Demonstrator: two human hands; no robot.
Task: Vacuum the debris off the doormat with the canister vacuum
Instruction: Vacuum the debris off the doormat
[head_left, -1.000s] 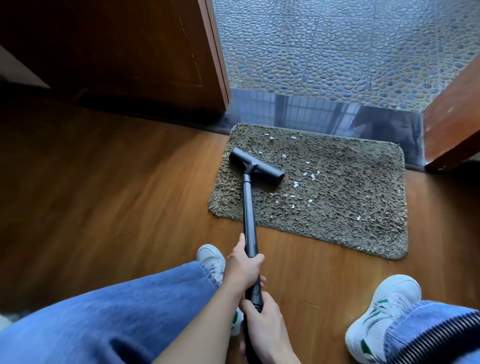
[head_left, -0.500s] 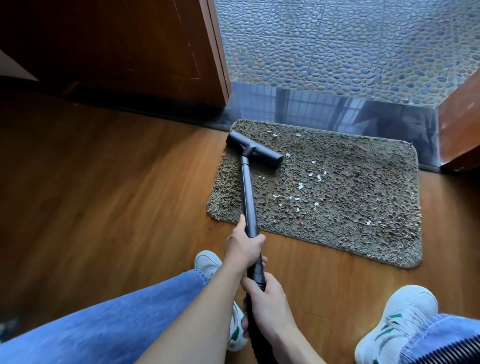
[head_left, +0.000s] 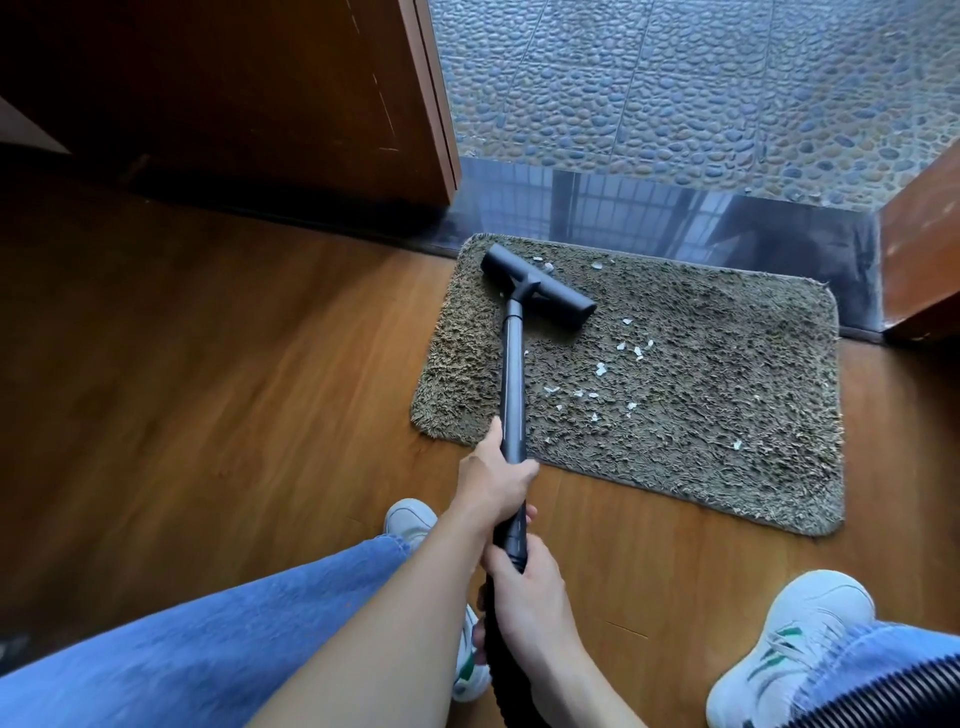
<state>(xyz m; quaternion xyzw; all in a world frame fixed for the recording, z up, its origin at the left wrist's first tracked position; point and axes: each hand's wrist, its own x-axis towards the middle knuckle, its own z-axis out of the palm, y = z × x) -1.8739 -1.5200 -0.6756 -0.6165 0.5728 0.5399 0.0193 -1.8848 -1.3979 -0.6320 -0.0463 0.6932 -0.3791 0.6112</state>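
Across the left of the frame runs a wood-plank floor (head_left: 182, 389), with a dark wooden door (head_left: 260, 93) at upper left. Low centre, the left hand (head_left: 496, 486) grasps the black vacuum wand (head_left: 513, 384); the right hand (head_left: 527, 587) grasps it lower down, above the black hose (head_left: 503, 670). The nozzle head (head_left: 537, 293) rests on the upper left corner of the shaggy doormat (head_left: 727, 415), with white debris (head_left: 602, 370) scattered to its right. Pebble paving (head_left: 675, 78) lies beyond the glossy dark threshold (head_left: 675, 218)
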